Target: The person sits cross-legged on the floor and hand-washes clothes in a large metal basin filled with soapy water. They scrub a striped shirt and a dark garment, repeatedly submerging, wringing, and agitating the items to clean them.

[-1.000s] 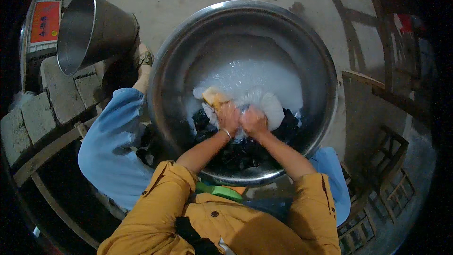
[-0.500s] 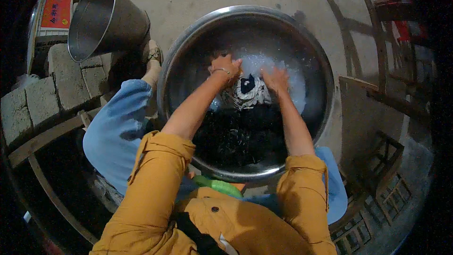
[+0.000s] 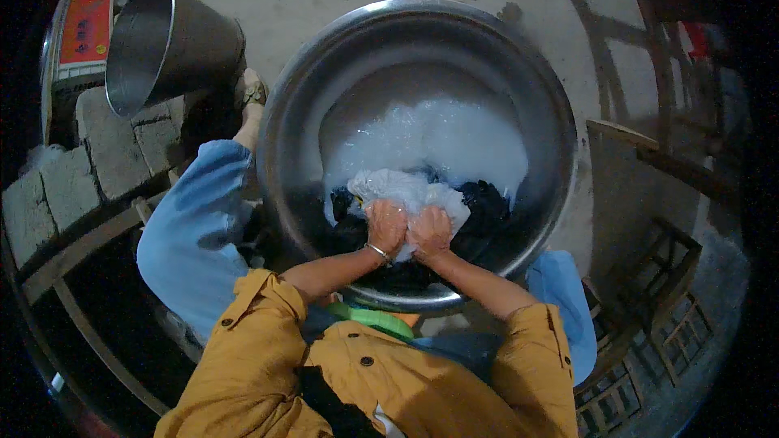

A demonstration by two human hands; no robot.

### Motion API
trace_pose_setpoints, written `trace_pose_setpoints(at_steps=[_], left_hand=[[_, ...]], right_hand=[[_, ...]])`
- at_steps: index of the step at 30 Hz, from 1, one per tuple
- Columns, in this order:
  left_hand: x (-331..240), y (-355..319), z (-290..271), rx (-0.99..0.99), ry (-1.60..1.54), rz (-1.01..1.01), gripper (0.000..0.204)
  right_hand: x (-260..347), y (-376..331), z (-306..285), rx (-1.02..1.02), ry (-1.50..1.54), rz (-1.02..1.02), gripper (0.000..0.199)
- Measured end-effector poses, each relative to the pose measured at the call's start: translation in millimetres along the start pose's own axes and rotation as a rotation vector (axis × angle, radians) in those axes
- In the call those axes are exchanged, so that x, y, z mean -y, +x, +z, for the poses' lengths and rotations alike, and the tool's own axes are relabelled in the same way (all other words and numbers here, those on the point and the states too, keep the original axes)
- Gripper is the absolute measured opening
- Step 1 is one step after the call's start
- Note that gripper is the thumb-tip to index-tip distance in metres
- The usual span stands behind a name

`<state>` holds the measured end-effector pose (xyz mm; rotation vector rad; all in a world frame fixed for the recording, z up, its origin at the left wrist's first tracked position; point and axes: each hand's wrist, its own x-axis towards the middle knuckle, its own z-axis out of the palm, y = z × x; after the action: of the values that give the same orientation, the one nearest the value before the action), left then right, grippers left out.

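Observation:
A wide metal basin stands between my knees, with cloudy, whitish water spread over its far half. A wet white cloth is bunched up in the near half. My left hand, a bracelet at its wrist, is closed on the cloth. Right beside it, my right hand grips the same cloth with curled fingers. Dark wet fabric lies under and around the white cloth, along the basin's near side. Some of the cloth is hidden beneath my hands.
To the left a metal bucket leans on its side by my shoe, near grey blocks and a red-fronted box. Something bright green shows below the basin's near rim. Wooden frames stand on the right.
Both hands have come from the basin's middle toward its near side and closer together. They now grip bunched white cloth; cloudy water has spread across the far half.

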<state>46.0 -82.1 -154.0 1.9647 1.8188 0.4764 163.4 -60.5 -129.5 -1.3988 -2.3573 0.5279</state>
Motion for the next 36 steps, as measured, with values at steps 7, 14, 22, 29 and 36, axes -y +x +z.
trace_pose_setpoints(at_steps=[7, 14, 22, 29, 36], left_hand=[[73, 42, 82, 0.117, -0.078, -0.018, 0.022], [45, 182, 15, 0.381, -0.089, -0.483, 0.035], [43, 161, -37, 0.316, 0.285, -0.101, 0.049], [-14, 22, -41, -0.081, -0.336, -0.226, 0.023], [17, -20, 30, -0.011, -0.212, -0.304, 0.027]], right_hand=[[-20, 58, 8, 0.210, 0.154, 0.291, 0.012], [-103, 138, 46, 0.174, 0.172, 0.909, 0.038], [-109, 104, 37, 0.064, -0.129, 0.684, 0.038], [6, 14, -19, -0.090, 0.142, 0.274, 0.022], [4, 9, 33, 0.005, 0.030, 0.223, 0.014]])
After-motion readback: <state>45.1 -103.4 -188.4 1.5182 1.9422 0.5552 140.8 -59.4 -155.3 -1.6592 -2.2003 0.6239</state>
